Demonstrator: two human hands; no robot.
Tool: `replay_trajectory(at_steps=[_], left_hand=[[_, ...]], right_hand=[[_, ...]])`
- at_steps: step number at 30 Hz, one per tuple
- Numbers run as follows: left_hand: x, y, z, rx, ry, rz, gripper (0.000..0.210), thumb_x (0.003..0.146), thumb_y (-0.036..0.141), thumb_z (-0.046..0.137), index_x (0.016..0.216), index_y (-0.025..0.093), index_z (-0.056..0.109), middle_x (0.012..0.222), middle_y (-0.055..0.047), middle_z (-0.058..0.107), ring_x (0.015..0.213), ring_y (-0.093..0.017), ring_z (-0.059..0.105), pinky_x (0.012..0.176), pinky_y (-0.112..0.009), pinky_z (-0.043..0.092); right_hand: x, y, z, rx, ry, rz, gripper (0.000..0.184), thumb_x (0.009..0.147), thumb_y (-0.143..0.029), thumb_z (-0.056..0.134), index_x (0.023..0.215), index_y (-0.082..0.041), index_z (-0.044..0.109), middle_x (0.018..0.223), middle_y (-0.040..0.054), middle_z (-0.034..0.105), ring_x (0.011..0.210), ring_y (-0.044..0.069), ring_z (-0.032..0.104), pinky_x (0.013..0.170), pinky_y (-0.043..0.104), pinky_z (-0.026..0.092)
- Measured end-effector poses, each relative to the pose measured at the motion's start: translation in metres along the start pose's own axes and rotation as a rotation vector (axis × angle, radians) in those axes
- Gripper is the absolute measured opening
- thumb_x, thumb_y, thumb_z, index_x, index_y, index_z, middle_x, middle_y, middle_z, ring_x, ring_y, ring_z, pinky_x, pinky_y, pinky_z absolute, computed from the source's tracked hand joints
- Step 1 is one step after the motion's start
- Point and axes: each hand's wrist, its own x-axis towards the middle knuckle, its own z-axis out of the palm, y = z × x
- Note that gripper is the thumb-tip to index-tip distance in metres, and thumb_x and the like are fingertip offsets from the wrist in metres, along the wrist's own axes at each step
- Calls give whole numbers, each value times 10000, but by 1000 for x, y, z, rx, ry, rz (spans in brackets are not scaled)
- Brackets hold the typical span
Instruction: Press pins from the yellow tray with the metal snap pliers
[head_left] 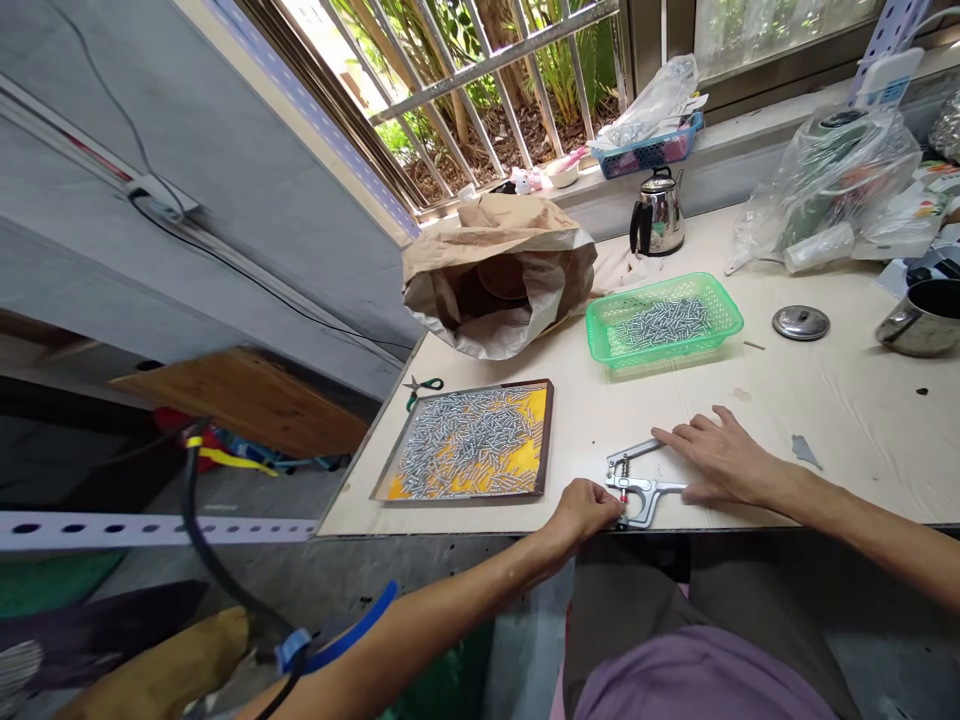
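At the near table edge, the left hand [583,512] is curling loosely against the head of metal pliers [637,482], gripping nothing that can be seen, while the right hand [716,458] is lying flat and open on their handles. To the left, a flat tray [541,440] is holding small silvery pins on yellow. Farther back, a green mesh basket [600,322] is carrying more, beside a crumpled paper bag [495,270] and a shiny kettle [658,214].

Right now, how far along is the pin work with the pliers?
Done: a green basket holds a layer of metal pins. In hand: both the left hand and right hand rest on the snap pliers. Left: the brown tray is covered with loose pins.
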Motion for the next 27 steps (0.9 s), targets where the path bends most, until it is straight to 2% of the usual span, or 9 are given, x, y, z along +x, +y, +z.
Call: replay_trajectory(at_steps=[5, 8, 10, 13, 17, 19, 21, 24, 27], left_hand=[[-8, 1, -3, 140, 35, 39, 284, 701, 329, 615, 508, 128, 560, 458, 51, 395, 493, -90, 369, 500, -242, 249], [-14, 5, 0, 378, 254, 356, 182, 788, 290, 593, 699, 142, 651, 712, -14, 579, 695, -148, 521, 642, -258, 392], [-13, 11, 7, 532, 350, 599, 153, 806, 318, 622, 863, 180, 653, 910, -48, 611, 868, -192, 541, 763, -305, 435], [0, 25, 19, 708, 293, 775, 402, 740, 398, 714, 1058, 193, 578, 1104, -83, 584, 1015, -247, 513, 828, -366, 460], [21, 42, 25, 796, 193, 853, 619, 731, 447, 714, 1224, 181, 452, 1149, -100, 563, 1018, -264, 510, 852, -400, 454], [26, 46, 24, 824, 177, 873, 680, 725, 488, 705, 1252, 162, 426, 1122, -112, 563, 998, -273, 512, 841, -410, 449], [28, 47, 23, 846, 178, 886, 661, 732, 505, 691, 1235, 156, 442, 1092, -111, 561, 988, -275, 509, 823, -406, 446], [28, 46, 26, 851, 179, 887, 434, 795, 459, 644, 1103, 177, 527, 1018, -80, 570, 956, -251, 512, 787, -373, 441], [29, 45, 31, 823, 193, 880, 236, 859, 392, 582, 957, 177, 572, 940, -62, 576, 926, -233, 515, 761, -350, 428]], right_hand=[[-5, -4, 4, 14, 36, 6, 677, 704, -339, 729, 1303, -186, 454, 1021, 106, 680, 951, 286, 568, 914, 512, 293], [-6, -5, 10, 11, 90, 7, 684, 715, -316, 714, 1324, -187, 430, 987, 107, 684, 938, 281, 576, 905, 503, 300], [-6, -6, 13, 20, 96, 14, 711, 720, -299, 709, 1350, -177, 401, 999, 115, 682, 950, 284, 577, 910, 508, 308], [-7, -5, 14, 42, 73, 39, 777, 707, -292, 721, 1380, -156, 356, 1049, 127, 669, 976, 290, 569, 914, 506, 335], [-11, 2, 13, 120, 59, 48, 830, 636, -325, 772, 1347, -143, 384, 1122, 147, 615, 992, 290, 545, 815, 414, 433], [-14, 5, 11, 124, 37, 66, 729, 610, -339, 790, 1237, -132, 482, 1122, 152, 590, 967, 282, 538, 777, 385, 448], [-16, 6, 10, 82, 12, 89, 540, 638, -323, 776, 1091, -125, 559, 1048, 135, 595, 918, 267, 536, 767, 372, 442], [-17, 4, 12, 8, 27, 82, 282, 731, -243, 704, 971, -142, 595, 922, 91, 606, 855, 239, 535, 750, 353, 420], [-17, 3, 20, -22, 108, 53, 59, 801, -163, 613, 856, -174, 595, 827, 51, 595, 791, 204, 534, 716, 325, 399]])
